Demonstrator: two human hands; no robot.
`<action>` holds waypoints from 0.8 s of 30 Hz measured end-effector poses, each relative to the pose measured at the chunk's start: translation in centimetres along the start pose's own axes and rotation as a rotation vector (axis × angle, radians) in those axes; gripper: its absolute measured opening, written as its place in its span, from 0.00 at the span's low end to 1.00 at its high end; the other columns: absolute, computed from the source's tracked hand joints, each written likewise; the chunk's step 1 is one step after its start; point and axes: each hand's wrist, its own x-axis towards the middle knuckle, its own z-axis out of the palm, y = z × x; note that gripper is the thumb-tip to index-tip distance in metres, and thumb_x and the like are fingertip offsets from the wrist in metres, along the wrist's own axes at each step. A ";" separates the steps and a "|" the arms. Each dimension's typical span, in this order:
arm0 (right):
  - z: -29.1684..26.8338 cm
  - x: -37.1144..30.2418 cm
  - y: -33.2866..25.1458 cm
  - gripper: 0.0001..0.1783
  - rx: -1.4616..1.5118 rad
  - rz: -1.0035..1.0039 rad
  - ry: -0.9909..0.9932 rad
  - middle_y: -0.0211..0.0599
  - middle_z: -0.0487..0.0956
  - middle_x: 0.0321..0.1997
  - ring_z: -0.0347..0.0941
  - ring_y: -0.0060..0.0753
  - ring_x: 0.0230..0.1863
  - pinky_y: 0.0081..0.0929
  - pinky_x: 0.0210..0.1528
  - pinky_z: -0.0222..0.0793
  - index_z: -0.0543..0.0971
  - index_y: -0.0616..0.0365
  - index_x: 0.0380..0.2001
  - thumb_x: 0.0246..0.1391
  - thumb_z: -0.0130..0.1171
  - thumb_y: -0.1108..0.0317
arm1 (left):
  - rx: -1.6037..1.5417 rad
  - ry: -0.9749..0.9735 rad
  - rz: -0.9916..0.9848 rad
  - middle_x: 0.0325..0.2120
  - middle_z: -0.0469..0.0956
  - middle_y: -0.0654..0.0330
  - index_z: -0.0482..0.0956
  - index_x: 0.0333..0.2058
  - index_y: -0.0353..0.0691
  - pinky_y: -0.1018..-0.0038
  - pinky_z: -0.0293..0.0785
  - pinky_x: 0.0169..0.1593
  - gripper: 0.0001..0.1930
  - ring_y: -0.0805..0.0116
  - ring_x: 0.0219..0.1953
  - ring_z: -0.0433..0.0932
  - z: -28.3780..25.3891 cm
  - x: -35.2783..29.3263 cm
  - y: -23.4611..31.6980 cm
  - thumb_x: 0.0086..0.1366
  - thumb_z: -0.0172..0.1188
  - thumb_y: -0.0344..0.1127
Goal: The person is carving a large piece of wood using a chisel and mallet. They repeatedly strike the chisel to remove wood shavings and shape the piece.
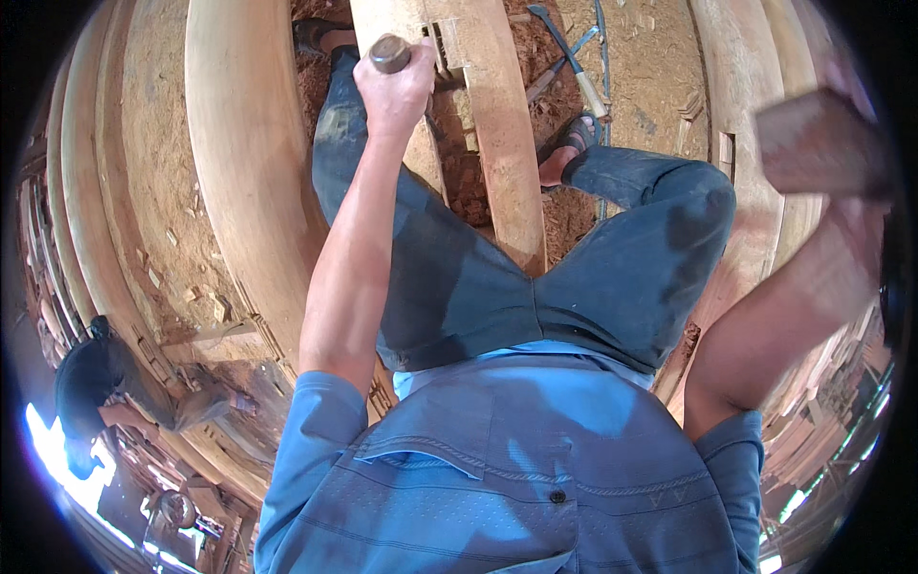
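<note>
My left hand (394, 98) is closed around the handle of a chisel (390, 54), its round butt pointing up toward me. The hand hides most of the blade. Beneath and beside it lies a pale timber beam (502, 124) with rectangular mortises (449, 78) cut into its top. I sit astride this beam with my legs spread. Raised high at the right, my right hand (859, 225) grips a brown wooden mallet (818, 143). Motion smears the mallet, and its block hides part of the hand.
On the chip-strewn ground beyond my right foot lies an adze-like tool (574, 67) with a pale handle. A thick rounded log (244, 143) runs along my left, and more timbers (746, 105) lie to the right. Another person (105, 383) bends over timber at the far left.
</note>
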 end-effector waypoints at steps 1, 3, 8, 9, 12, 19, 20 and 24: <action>2.1 0.1 1.6 0.14 -0.116 0.121 -0.080 0.46 0.80 0.28 0.77 0.37 0.23 0.28 0.26 0.77 0.77 0.65 0.41 0.57 0.57 0.65 | 0.029 0.017 -0.039 0.13 0.72 0.65 0.71 0.20 0.38 0.76 0.67 0.21 0.13 0.77 0.14 0.70 -0.9 -0.2 -0.3 0.61 0.64 0.28; 5.1 0.0 3.9 0.15 -0.415 0.349 -0.197 0.42 0.80 0.30 0.76 0.40 0.24 0.31 0.30 0.73 0.76 0.64 0.42 0.55 0.61 0.65 | 0.002 0.000 -0.085 0.14 0.73 0.62 0.73 0.21 0.38 0.75 0.68 0.22 0.11 0.75 0.14 0.70 -1.5 0.2 -0.3 0.62 0.61 0.28; 7.1 -3.6 10.4 0.21 -0.988 0.510 -0.625 0.56 0.80 0.36 0.79 0.56 0.37 0.41 0.42 0.73 0.75 0.65 0.45 0.45 0.59 0.72 | -0.012 -0.089 -0.053 0.14 0.74 0.64 0.76 0.23 0.36 0.75 0.68 0.21 0.10 0.75 0.15 0.71 -1.4 0.7 -0.6 0.63 0.58 0.32; 6.9 -4.0 10.3 0.22 -0.961 0.536 -0.622 0.60 0.80 0.37 0.79 0.58 0.39 0.42 0.45 0.73 0.76 0.65 0.46 0.43 0.59 0.73 | -0.033 -0.069 -0.091 0.13 0.74 0.65 0.76 0.22 0.36 0.76 0.67 0.21 0.11 0.77 0.15 0.71 -1.1 0.8 -0.3 0.62 0.61 0.33; 6.0 -4.5 7.9 0.25 -0.704 0.687 -0.420 0.58 0.81 0.38 0.80 0.51 0.43 0.38 0.49 0.73 0.76 0.67 0.47 0.41 0.59 0.72 | -0.055 -0.036 -0.169 0.13 0.74 0.66 0.76 0.21 0.38 0.76 0.68 0.21 0.12 0.78 0.16 0.71 -1.0 0.5 0.1 0.61 0.63 0.35; 2.1 2.1 2.7 0.20 -0.398 0.053 -0.113 0.50 0.82 0.32 0.81 0.36 0.26 0.31 0.30 0.77 0.77 0.70 0.41 0.45 0.63 0.68 | -0.053 -0.056 -0.153 0.13 0.72 0.65 0.73 0.20 0.38 0.75 0.68 0.23 0.13 0.76 0.16 0.71 -1.1 1.5 -1.4 0.63 0.62 0.30; 2.1 3.0 3.1 0.20 -0.401 0.053 -0.119 0.50 0.82 0.32 0.81 0.36 0.27 0.32 0.31 0.77 0.77 0.70 0.41 0.45 0.62 0.68 | -0.045 -0.057 -0.151 0.13 0.72 0.65 0.73 0.20 0.38 0.75 0.67 0.23 0.13 0.76 0.16 0.71 -1.2 1.5 -1.3 0.63 0.63 0.30; 4.0 3.3 7.8 0.18 -0.652 0.206 -0.161 0.53 0.81 0.33 0.81 0.39 0.31 0.33 0.34 0.76 0.77 0.69 0.39 0.46 0.62 0.68 | -0.019 -0.099 -0.152 0.13 0.72 0.65 0.73 0.20 0.38 0.75 0.67 0.23 0.13 0.76 0.16 0.70 0.4 1.8 -0.3 0.62 0.63 0.31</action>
